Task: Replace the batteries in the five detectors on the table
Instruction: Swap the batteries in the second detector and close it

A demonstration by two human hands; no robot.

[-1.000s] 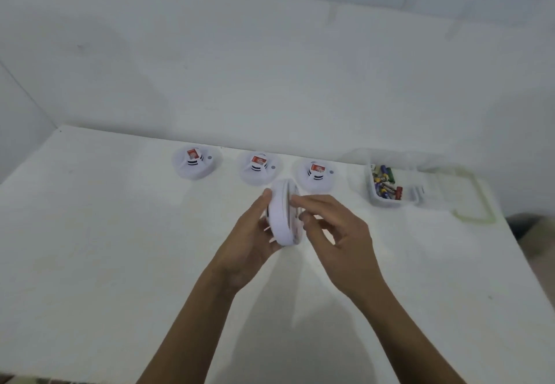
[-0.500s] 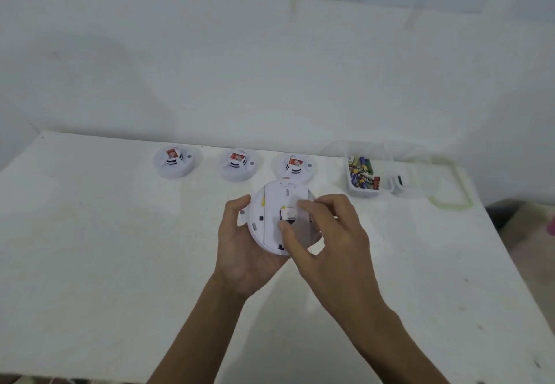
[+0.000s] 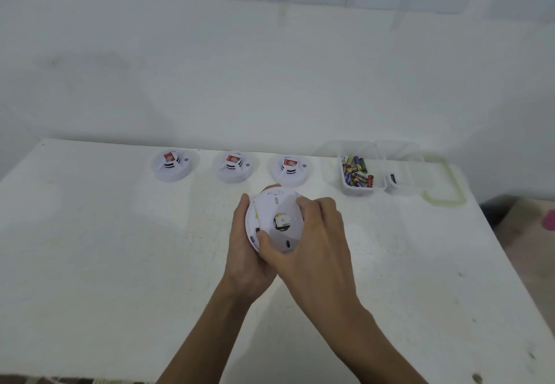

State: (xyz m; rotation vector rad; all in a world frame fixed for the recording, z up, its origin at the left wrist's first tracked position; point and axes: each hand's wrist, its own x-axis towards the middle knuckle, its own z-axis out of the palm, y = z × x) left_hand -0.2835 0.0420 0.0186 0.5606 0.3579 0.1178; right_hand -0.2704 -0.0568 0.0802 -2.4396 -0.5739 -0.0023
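I hold a round white detector above the middle of the table, its back side facing me. My left hand cups it from below and the left. My right hand grips its back plate, thumb on the lower left and fingers curled over the right rim. A small opening in the plate shows a pale part inside. Three more white detectors stand in a row at the back, each with a red label on top. A clear tub of batteries sits at the back right.
The white table meets a white wall at the back; its right edge drops to the floor. A second clear tub and a lid with a pale green rim lie right of the batteries.
The detector went from edge-on to back side facing me. My right hand moved from touching its middle to gripping the back plate around the rim. The view shifted closer.
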